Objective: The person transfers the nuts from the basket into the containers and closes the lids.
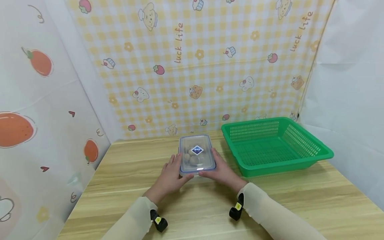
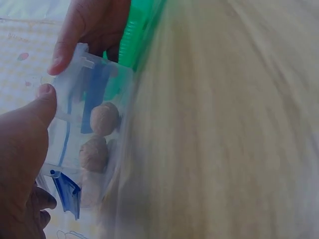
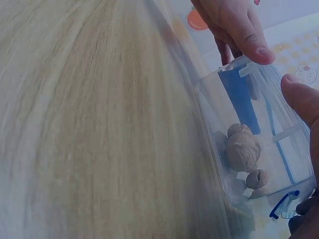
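A clear plastic food container (image 1: 205, 161) with a blue-edged lid and a blue diamond label sits on the table before me. Several walnuts (image 1: 194, 160) lie inside it, and both wrist views show them through the wall. My left hand (image 1: 171, 174) grips the container's left side, its thumb along the near edge. From the right, my right hand (image 1: 222, 170) holds the other side, with its thumb near the front corner. In the left wrist view a blue-edged side latch (image 2: 67, 194) sticks out by the left fingers. Another latch (image 3: 285, 205) stands out beside the right fingers.
A green plastic basket (image 1: 279, 164) with slotted walls stands to the right of the container. The wooden table (image 1: 132, 176) meets a yellow checked cloth (image 1: 168, 83) at the back. White sheets hang on both sides.
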A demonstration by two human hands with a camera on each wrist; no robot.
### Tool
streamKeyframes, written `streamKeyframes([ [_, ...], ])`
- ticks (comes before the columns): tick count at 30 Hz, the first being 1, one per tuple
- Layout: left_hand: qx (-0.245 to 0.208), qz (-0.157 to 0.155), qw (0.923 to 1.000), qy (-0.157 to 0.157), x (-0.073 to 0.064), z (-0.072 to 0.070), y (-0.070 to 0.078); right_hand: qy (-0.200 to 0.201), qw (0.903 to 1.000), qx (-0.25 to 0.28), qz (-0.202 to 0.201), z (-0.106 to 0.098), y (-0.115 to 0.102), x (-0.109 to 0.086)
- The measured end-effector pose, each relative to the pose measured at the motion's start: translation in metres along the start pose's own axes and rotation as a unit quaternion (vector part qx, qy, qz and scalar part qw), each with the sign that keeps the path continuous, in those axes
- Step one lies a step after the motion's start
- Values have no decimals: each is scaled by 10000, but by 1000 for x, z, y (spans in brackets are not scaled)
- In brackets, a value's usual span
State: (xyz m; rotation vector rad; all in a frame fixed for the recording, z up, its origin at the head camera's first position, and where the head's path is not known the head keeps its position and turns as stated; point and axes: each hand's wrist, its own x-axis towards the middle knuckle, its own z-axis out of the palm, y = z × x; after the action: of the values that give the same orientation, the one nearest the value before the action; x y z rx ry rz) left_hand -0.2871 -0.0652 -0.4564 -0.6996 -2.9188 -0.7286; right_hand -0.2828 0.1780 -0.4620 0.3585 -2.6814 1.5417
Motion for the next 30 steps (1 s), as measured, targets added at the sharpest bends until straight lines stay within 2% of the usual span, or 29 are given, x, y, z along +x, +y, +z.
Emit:
streamKeyframes([
  [3,139,-1,9999,-25,0,1,-1,-33,9998,-204,37,0,1,-1],
  [7,231,65,9997,101,1,2,-2,18,9987,-497,-54,-2,0,-1],
  [12,236,-13,9996,120,4,-5,0,93,9947,-1020,39,-6,-6,1],
  [15,272,-178,9992,240,12,-12,5,238,9884,-1501,-2,-7,-15,8],
  [19,293,-366,9979,455,35,-19,13,460,9742,-2175,-400,-5,-24,31],
  [21,273,-491,9977,386,45,-18,16,398,9691,-2394,-443,-2,-24,41],
  [24,176,-601,9979,152,56,-13,17,131,9675,-2513,-253,1,-21,50],
  [27,-38,-673,9977,-20,60,-9,16,-54,9693,-2458,-38,2,-19,52],
  [30,-250,-714,9971,-49,59,-8,13,-108,9705,-2409,-39,0,-16,51],
])
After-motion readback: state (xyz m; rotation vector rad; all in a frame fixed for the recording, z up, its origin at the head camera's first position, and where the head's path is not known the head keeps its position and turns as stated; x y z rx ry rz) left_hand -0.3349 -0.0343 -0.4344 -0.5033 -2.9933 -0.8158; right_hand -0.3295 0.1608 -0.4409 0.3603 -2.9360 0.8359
